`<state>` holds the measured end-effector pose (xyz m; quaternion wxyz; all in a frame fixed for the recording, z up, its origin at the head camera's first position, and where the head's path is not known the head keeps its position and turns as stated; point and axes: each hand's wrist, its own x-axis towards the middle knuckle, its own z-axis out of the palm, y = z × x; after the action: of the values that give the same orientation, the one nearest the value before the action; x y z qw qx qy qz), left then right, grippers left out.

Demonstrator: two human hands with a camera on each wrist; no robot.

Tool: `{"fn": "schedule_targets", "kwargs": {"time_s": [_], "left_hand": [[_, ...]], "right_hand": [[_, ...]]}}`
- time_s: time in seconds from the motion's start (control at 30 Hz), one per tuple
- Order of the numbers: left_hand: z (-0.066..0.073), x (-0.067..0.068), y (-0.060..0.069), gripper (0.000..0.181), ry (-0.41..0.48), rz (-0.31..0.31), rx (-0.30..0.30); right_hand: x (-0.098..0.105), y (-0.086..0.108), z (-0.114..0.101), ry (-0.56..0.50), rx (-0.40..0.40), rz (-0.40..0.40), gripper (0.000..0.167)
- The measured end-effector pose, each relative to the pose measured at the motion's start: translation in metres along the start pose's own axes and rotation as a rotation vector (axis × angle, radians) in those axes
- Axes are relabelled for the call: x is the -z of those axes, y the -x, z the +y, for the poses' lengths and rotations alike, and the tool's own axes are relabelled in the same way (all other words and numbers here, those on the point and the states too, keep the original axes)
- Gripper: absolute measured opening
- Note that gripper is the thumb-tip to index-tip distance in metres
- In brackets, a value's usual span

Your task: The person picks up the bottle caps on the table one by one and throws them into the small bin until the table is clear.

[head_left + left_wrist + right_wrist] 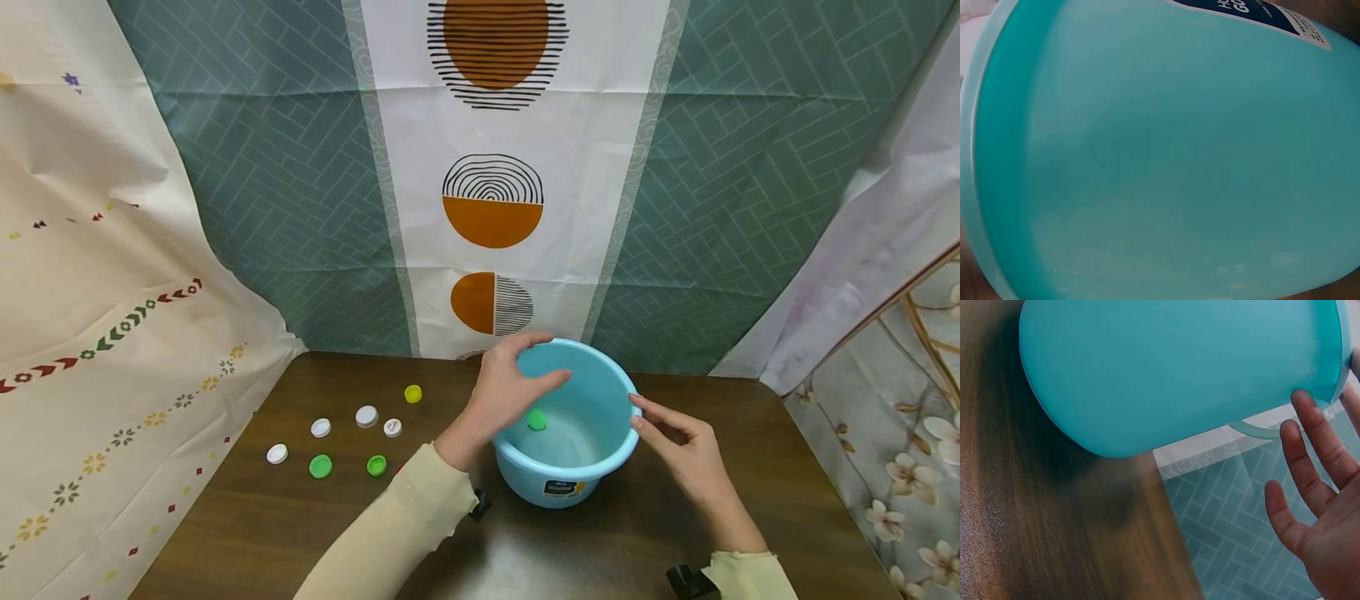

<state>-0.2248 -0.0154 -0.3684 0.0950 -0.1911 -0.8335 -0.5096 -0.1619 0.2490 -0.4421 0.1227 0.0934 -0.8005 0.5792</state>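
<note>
A light blue plastic bucket (564,483) stands on the table, a label on its front. Inside it shows a green bottle cap (536,419); whether it lies on the bottom I cannot tell. Over the bucket's left rim is my left hand (504,385), thumb and fingers spread apart with nothing between them. My right hand (684,450) pinches the right rim with thumb and index finger, its other fingers spread beside the outer wall (1179,369). Only the bucket's outer side (1179,156) fills the left wrist view; the left fingers are out of that view.
Left of the bucket, several loose caps lie on the brown table (255,533): white caps (367,416), green caps (320,466) and a yellow cap (413,393). A red cap (400,468) is mostly hidden by the left sleeve. Patterned cloth (322,208) hangs behind the table.
</note>
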Motion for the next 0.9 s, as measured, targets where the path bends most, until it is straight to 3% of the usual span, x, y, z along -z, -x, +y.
{"fn": "schedule_targets", "kwargs": {"time_s": [0.4, 0.67, 0.9], "left_hand": [[0.000, 0.002, -0.001, 0.044, -0.023, 0.016, -0.016], [0.002, 0.012, 0.000, 0.041, 0.005, 0.038, 0.023], [-0.001, 0.025, 0.001, 0.040, 0.023, 0.081, -0.004]], "right_hand": [[0.001, -0.001, -0.003, -0.001, -0.036, 0.001, 0.036], [0.000, -0.002, -0.002, 0.011, -0.026, 0.001, 0.036], [0.001, -0.001, -0.002, 0.015, -0.027, 0.014, 0.036]]}}
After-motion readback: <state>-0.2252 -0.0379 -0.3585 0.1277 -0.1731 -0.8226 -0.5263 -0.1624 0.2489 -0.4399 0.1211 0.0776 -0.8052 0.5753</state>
